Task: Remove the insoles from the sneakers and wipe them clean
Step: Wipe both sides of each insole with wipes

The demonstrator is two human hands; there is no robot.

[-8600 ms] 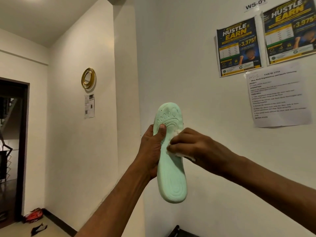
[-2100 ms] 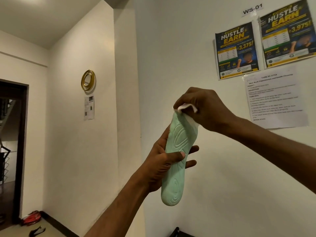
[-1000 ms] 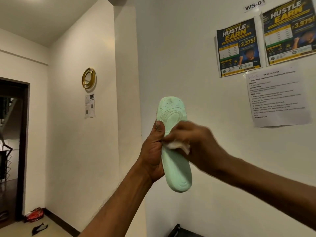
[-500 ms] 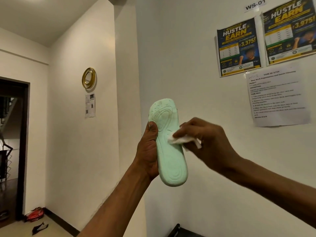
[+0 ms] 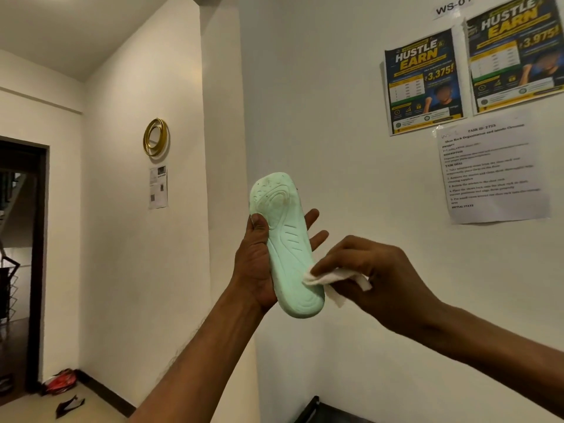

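I read "WS-01" on a wall label (image 5: 453, 7); "HUSTLE EARN" and "3,375!" on one poster (image 5: 422, 82), "HUSTLE EARN" and "3,975!" on the other poster (image 5: 515, 56); "TASK ID: 2723" heads the printed sheet (image 5: 491, 172).

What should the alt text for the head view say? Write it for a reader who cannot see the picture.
A person's left hand holds a mint-green insole upright in the air while the right hand pinches a white wipe against its lower right edge. Behind them is a white wall with posters taped up.
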